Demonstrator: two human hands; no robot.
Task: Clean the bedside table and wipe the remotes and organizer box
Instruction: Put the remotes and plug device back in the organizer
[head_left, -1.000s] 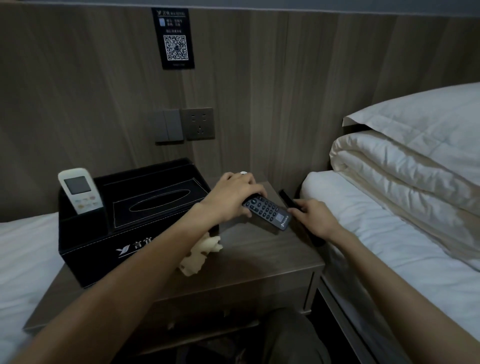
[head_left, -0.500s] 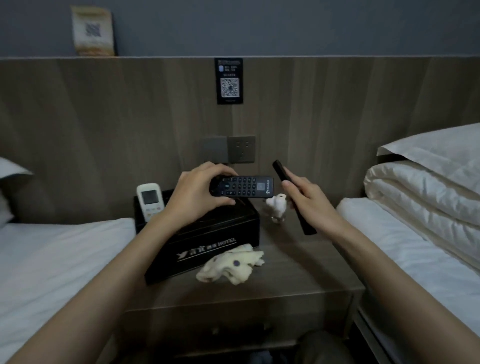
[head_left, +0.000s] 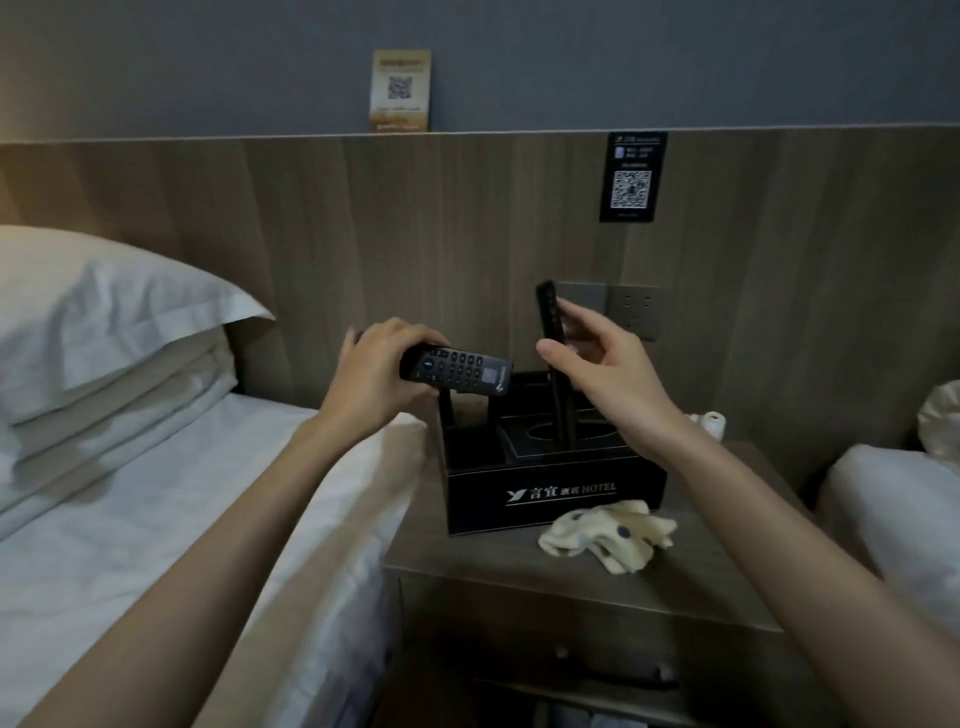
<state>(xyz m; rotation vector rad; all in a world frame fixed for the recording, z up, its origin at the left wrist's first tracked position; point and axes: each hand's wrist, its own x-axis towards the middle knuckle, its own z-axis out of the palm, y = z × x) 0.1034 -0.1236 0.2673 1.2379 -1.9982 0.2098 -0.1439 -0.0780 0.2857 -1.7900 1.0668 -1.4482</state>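
Observation:
My left hand grips a black buttoned remote level, over the edge of the left bed. My right hand pinches a slim black remote held nearly upright above the black organizer box, which stands on the wooden bedside table. A crumpled pale yellow cloth lies on the table in front of the box. The white air-conditioner remote seen in the earlier frames is hidden in this view.
A bed with white sheets and stacked pillows is to the left, another white bed to the right. A small white object sits at the table's back right. Wall sockets and QR signs hang on the headboard panel.
Both hands have lifted their remotes off the table and carried them left, above the organizer box. My view has swung left, bringing the left bed and pillows in.

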